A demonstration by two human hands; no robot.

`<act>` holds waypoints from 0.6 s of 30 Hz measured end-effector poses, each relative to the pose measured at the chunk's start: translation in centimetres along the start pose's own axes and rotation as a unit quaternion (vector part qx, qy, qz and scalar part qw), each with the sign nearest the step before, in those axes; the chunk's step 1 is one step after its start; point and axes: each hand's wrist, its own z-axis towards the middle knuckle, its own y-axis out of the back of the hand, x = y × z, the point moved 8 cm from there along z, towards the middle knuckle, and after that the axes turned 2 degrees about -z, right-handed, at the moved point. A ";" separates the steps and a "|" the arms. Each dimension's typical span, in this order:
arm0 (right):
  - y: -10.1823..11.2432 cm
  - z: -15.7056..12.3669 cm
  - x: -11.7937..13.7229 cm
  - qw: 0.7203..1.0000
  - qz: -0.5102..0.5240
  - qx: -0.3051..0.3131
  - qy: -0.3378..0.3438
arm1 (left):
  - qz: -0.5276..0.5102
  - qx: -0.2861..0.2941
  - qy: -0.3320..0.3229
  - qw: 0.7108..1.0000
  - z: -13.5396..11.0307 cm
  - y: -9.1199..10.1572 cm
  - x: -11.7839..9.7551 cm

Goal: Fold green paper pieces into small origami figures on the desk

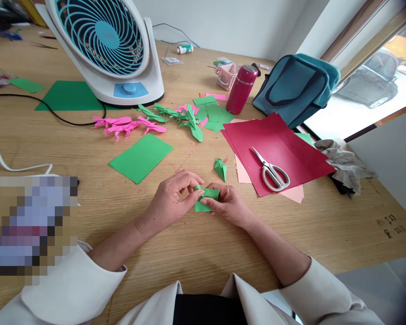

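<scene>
Between my two hands is a small piece of folded green paper, held just above the wooden table. My left hand pinches its upper left corner between thumb and finger. From the other side, my right hand grips the paper with the thumb on top; the fingers behind are partly hidden. Just beyond my hands lies a small folded green paper shape. Farther left rests a flat green paper sheet. Folded pink paper figures and green ones lie in a cluster past it.
A white fan stands at the back left. White-handled scissors lie on red paper sheets to the right. Behind them are a red bottle and a teal bag. A black cable crosses the left side.
</scene>
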 end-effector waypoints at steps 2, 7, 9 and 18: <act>0.1 0.0 0.1 1.000 0.000 0.001 0.001 | -0.002 0.009 0.006 1.000 0.1 -0.1 -0.1; 0.1 0.0 0.1 1.000 0.005 0.006 0.003 | -0.019 0.017 0.042 0.999 0.1 -0.1 -0.1; 0.1 0.0 0.1 1.000 0.010 0.015 0.005 | -0.014 0.020 0.045 0.999 0.1 -0.2 -0.1; 0.0 0.0 0.4 0.999 0.013 0.030 0.023 | 0.012 0.006 0.077 0.997 -0.2 -0.2 0.5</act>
